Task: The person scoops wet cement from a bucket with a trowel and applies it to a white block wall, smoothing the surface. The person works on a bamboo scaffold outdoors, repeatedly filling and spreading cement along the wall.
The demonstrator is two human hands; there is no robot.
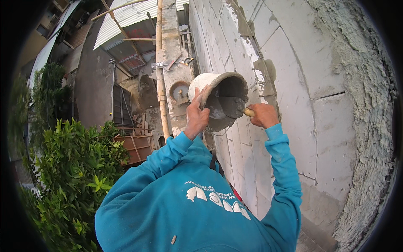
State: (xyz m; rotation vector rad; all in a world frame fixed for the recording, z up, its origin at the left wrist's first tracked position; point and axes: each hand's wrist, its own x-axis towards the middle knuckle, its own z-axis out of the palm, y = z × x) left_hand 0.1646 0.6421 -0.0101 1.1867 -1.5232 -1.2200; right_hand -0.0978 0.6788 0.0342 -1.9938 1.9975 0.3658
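A white, mortar-crusted bucket (203,80) is tilted with its mouth toward me and the wall. My left hand (197,115) is closed on the near left side of its rim, thumb and fingers pressing the edge. My right hand (263,115) is wrapped round the wooden handle of a trowel (249,112). The trowel reaches into the bucket's mouth, its blade against wet grey mortar (217,112). Part of the blade and the bucket's bottom are hidden.
To the right rises a pale block wall (289,71) with smeared mortar joints and rough render. A bamboo pole (160,75) runs beside a dirty plank (172,38) bearing tools and a round pan (180,92). Leafy branches (75,168) stand at left, above lower ground.
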